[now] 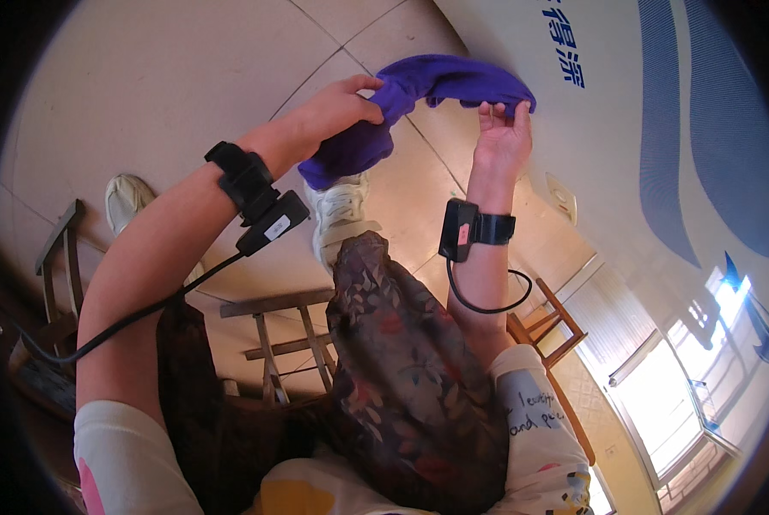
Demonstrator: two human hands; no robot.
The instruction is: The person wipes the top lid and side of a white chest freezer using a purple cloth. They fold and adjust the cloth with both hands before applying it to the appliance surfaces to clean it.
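A purple cloth (pixel 461 74) is stretched in an arc between my two hands, above the tiled floor. My left hand (pixel 349 106) grips its gathered left part between thumb and fingers, and a loose fold (pixel 352 151) hangs below, over a white shoe (pixel 342 209). At the cloth's right end, my right hand (pixel 505 135) pinches the edge with its fingertips, palm turned up. What kind of cloth article it is, I cannot tell. A black device is strapped to each wrist, with a cable running from it.
A glossy white panel (pixel 606 141) with blue bands and writing rises at the right. Wooden stool frames (pixel 278 302) stand beside my legs, and another wooden frame (pixel 561 328) is behind my right forearm. Another light shoe (pixel 126 196) rests on the floor tiles (pixel 230 58).
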